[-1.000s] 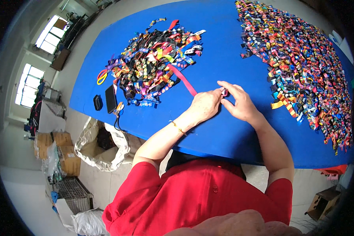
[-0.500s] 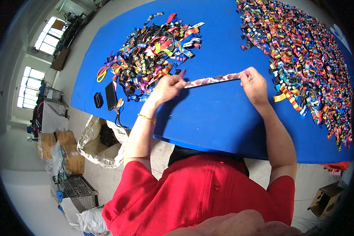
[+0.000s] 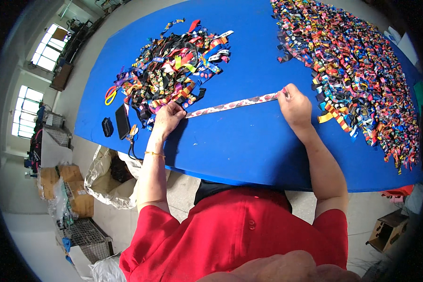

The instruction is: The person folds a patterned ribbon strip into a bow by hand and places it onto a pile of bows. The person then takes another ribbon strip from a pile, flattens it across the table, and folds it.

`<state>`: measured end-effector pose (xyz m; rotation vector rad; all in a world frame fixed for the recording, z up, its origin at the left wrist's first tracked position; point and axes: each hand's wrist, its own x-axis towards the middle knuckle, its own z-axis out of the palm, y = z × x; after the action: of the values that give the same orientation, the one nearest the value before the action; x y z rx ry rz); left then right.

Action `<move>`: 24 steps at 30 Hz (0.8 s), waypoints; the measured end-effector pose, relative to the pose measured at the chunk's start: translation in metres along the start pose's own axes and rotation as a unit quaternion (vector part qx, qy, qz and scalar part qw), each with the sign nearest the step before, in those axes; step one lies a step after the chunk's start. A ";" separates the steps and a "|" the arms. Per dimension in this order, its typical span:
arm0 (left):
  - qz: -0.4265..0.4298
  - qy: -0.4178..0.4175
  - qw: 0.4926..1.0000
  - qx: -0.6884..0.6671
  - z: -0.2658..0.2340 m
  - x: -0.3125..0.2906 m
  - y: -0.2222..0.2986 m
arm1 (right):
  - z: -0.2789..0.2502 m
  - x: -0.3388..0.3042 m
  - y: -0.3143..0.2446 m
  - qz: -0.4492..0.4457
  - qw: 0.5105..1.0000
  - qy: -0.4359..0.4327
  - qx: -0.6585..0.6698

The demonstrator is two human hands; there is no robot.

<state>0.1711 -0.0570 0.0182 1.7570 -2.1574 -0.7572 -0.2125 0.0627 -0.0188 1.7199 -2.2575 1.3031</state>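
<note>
A patterned ribbon strap (image 3: 232,105), pale with dark and red marks, stretches almost straight above the blue table (image 3: 230,145). Its left end is pinched in my left hand (image 3: 168,118), beside the near edge of a loose heap of mixed ribbon straps (image 3: 167,70). My right hand (image 3: 295,107) grips the other end, with the fingers curled round it. To the right of that hand lies a much larger, dense spread of colourful ribbon straps (image 3: 357,80).
Left of the heap are yellow-and-red scissor handles (image 3: 110,95), a dark phone-like slab (image 3: 122,122), a small black object (image 3: 107,127) and orange-handled scissors (image 3: 133,133). A white sack (image 3: 96,181) stands below the table's left edge, near cardboard boxes (image 3: 80,199).
My left hand has moved left and slightly nearer, so a longer stretch of the strap shows between my hands. The right hand keeps its grip on the strap's end.
</note>
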 end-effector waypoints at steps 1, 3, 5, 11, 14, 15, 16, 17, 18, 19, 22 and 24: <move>-0.002 0.006 1.000 -0.002 0.001 0.000 -0.003 | -0.001 0.000 0.000 -0.001 1.000 0.001 -0.002; 0.005 0.008 1.000 -0.016 0.004 0.002 -0.005 | -0.001 0.000 0.003 -0.009 1.000 0.000 -0.006; 0.001 0.008 1.000 -0.006 0.005 0.001 -0.001 | -0.004 -0.001 0.004 -0.013 1.000 -0.001 -0.011; 0.004 0.024 1.000 -0.009 0.007 -0.002 0.000 | -0.007 0.001 0.005 -0.016 0.999 -0.015 -0.037; 0.004 0.030 1.000 -0.007 0.007 -0.003 0.001 | -0.007 0.003 0.007 -0.020 0.998 -0.022 -0.062; 0.007 0.033 0.999 -0.005 0.007 -0.003 0.001 | -0.008 0.003 0.008 -0.024 0.996 -0.023 -0.077; 0.006 0.033 0.999 -0.005 0.007 -0.004 0.001 | -0.009 0.004 0.008 -0.024 0.996 -0.023 -0.077; 0.014 0.042 0.999 0.011 0.007 -0.005 0.001 | -0.010 0.004 0.008 -0.022 0.996 -0.030 -0.077; 0.021 0.052 0.998 0.027 0.006 -0.006 0.001 | -0.011 0.004 0.008 -0.020 0.996 -0.036 -0.078; 0.022 0.052 0.998 0.027 0.006 -0.007 0.000 | -0.011 0.004 0.007 -0.020 0.996 -0.036 -0.078; 0.033 0.073 0.996 0.026 0.005 -0.009 -0.004 | -0.012 0.004 0.006 -0.012 0.994 -0.042 -0.096; 0.024 0.078 0.996 0.028 0.005 -0.010 -0.006 | -0.014 0.005 0.007 -0.005 0.995 -0.039 -0.092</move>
<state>0.1756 -0.0468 0.0119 1.7230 -2.1269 -0.5341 -0.2261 0.0677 -0.0109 1.7441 -2.3225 1.0068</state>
